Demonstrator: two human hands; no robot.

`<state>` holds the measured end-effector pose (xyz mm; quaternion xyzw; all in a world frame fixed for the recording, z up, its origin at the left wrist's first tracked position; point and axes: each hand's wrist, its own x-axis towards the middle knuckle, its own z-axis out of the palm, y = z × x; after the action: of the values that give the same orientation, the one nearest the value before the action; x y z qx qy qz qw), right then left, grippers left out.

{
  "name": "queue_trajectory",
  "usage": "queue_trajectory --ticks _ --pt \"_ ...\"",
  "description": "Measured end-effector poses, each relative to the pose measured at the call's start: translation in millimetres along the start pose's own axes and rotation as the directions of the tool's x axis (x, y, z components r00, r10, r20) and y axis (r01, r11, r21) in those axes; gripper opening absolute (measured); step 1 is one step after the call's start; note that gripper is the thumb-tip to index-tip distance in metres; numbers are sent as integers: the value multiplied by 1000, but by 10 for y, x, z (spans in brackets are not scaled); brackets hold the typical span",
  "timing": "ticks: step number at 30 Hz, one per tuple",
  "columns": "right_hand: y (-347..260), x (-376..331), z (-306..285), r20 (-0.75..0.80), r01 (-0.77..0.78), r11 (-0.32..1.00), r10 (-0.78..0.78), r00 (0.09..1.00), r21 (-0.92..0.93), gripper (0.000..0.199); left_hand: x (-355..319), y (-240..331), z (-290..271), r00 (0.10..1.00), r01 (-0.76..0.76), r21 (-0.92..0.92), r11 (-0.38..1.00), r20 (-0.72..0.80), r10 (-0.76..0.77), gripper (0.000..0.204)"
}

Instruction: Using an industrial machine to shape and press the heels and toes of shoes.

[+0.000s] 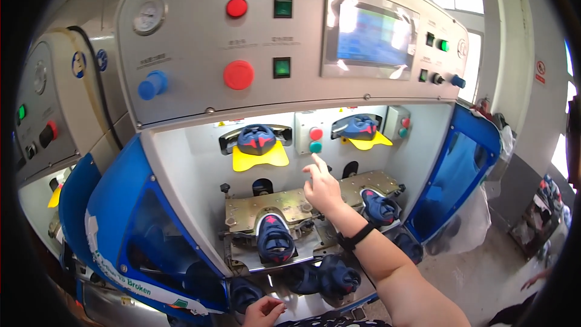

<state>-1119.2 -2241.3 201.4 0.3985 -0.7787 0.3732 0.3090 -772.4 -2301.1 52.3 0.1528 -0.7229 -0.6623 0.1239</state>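
My right hand (321,184) is raised inside the lit bay of a machine, its index finger stretched toward a green button (315,146) below a red one. The fingertip looks close to the button; contact cannot be made out. My left hand (264,313) is low at the front edge, fingers curled in toward the thumb, nothing visible in them. Beside it lies a navy shoe (244,294). Two navy shoes, one on the left (275,239) and one on the right (380,207), sit on the metal plate fixture. Above, two navy shoe uppers (255,139) (363,127) are mounted over yellow pads (260,157).
More navy shoes (339,275) lie along the front ledge. Blue-framed side guards (163,242) (445,175) flank the bay. Overhead, a control panel (193,42) carries a screen (372,36), red buttons and a gauge. Another similar machine (45,103) stands at left.
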Motion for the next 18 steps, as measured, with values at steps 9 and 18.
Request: queue_trajectory --ticks 9,18 --pt "-307 -1018 -1218 25 179 967 -187 982 180 14 304 106 271 984 -45 23 999 173 40 8" --pt "-178 -1360 -2006 -142 268 953 -248 958 143 14 591 355 842 925 57 -114 992 381 -10 10"
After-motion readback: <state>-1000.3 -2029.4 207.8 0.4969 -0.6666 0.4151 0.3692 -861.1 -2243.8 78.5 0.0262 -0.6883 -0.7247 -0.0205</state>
